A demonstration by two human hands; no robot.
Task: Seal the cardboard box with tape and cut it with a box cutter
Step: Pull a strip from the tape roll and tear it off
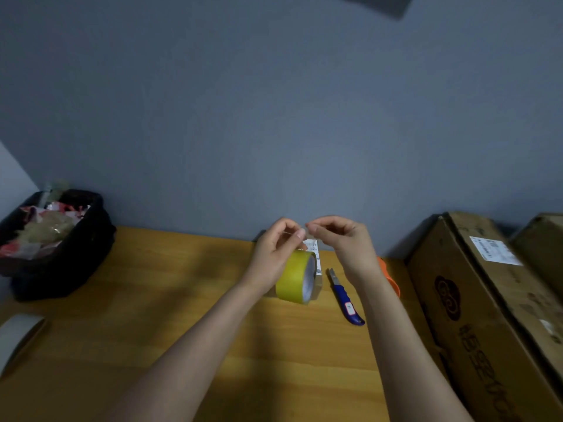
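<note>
A yellow tape roll (293,278) stands on edge at the middle of the wooden table (170,300). Right behind it is a small cardboard box (318,285) with a white label, mostly hidden by the roll and my hands. A blue box cutter (345,298) lies on the table just right of the roll. My left hand (274,248) and my right hand (345,239) are raised above the roll, fingertips almost meeting. Each pinches one end of a short, thin clear tape strip (295,231), which is hard to make out.
A long cardboard box (487,300) and another behind it fill the right side. A black bin (70,257) of scraps sits at the back left. A white tape roll (15,336) is at the left edge. Something orange (391,278) shows behind my right forearm. A grey wall backs the table.
</note>
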